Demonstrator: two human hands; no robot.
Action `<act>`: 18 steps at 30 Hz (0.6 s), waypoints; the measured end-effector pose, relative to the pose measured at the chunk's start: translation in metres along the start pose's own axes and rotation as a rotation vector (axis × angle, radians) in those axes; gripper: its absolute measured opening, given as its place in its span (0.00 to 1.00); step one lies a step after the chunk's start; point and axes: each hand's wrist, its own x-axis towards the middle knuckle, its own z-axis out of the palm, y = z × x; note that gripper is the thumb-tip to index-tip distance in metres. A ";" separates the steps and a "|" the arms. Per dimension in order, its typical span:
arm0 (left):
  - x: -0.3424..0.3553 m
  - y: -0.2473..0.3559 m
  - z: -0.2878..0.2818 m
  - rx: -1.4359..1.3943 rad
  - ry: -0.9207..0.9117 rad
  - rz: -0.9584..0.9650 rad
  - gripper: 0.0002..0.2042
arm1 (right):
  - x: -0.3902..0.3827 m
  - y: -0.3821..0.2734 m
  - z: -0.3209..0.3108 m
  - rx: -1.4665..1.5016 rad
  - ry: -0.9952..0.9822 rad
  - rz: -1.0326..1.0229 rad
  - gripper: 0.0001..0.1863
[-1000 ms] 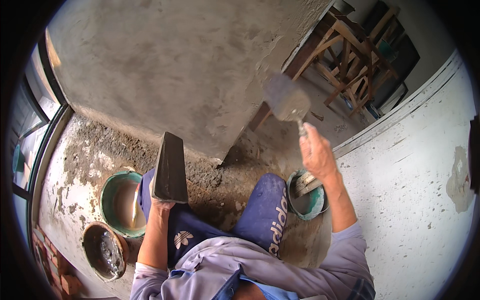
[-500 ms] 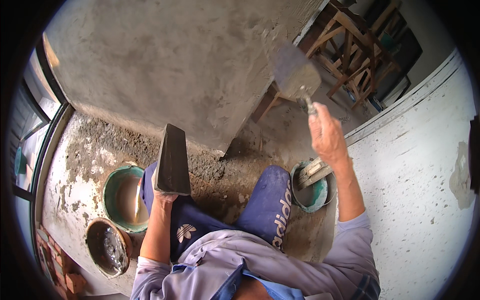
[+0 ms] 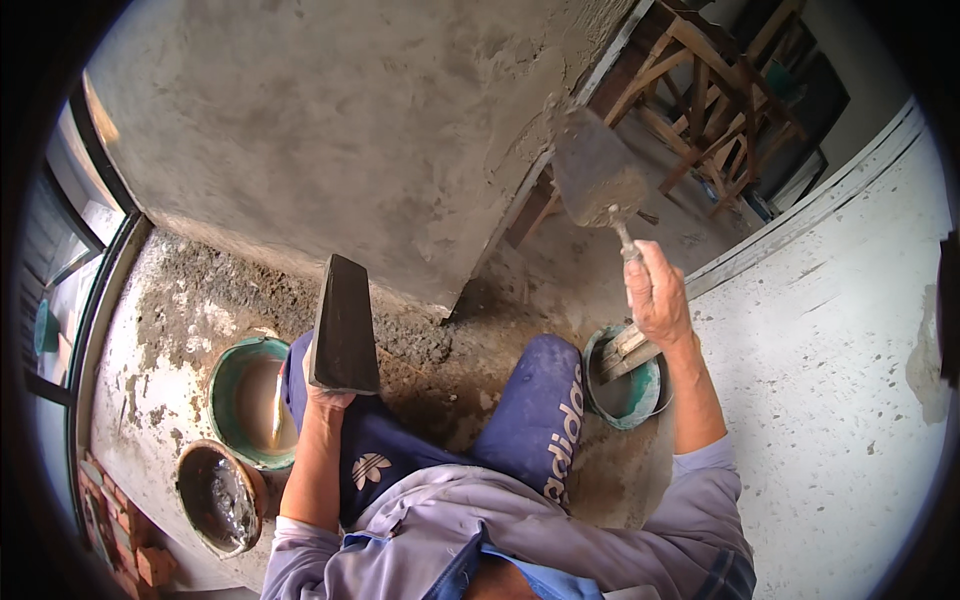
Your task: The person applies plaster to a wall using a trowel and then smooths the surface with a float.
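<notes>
My right hand [image 3: 661, 297] grips the handle of a trowel [image 3: 597, 170], whose broad blade carries mortar near the handle end. The blade is raised at the right edge of the grey plastered wall [image 3: 340, 130]; whether it touches there I cannot tell. Over my left thigh, my left hand [image 3: 327, 398] is closed around a dark rectangular plastering float [image 3: 345, 325], held tilted with its long side pointing away from me. Most of those fingers are hidden behind the float.
Left of my legs stand a green bucket [image 3: 226, 400] of cloudy water and a brown bucket [image 3: 190, 485]. Another green bucket [image 3: 650, 395], holding wooden pieces [image 3: 625, 352], is by my right knee. Wooden trestles [image 3: 700, 100] stand beyond the wall's edge; a white wall [image 3: 820, 330] rises at right.
My right hand and the trowel have come slightly down and nearer to me; the blade, blurred before, now shows sharper. My left hand and the float have hardly moved.
</notes>
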 end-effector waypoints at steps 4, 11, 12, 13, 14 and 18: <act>0.002 0.000 -0.003 0.044 0.001 0.016 0.19 | 0.025 -0.027 -0.012 -0.032 0.032 -0.007 0.14; 0.001 0.000 0.007 0.006 -0.012 0.003 0.19 | -0.005 0.000 0.062 -0.233 -0.173 0.032 0.11; 0.001 0.000 0.006 -0.002 -0.028 0.001 0.19 | -0.016 0.003 0.076 -0.237 -0.218 0.042 0.12; 0.001 0.001 0.004 -0.012 -0.044 0.001 0.20 | -0.027 0.001 0.085 -0.258 -0.274 0.042 0.12; 0.001 0.001 0.002 0.003 -0.049 0.004 0.20 | -0.036 -0.002 0.089 -0.282 -0.327 0.041 0.12; 0.002 0.000 -0.009 0.028 0.009 0.046 0.20 | -0.040 -0.022 0.069 -0.306 -0.216 0.014 0.12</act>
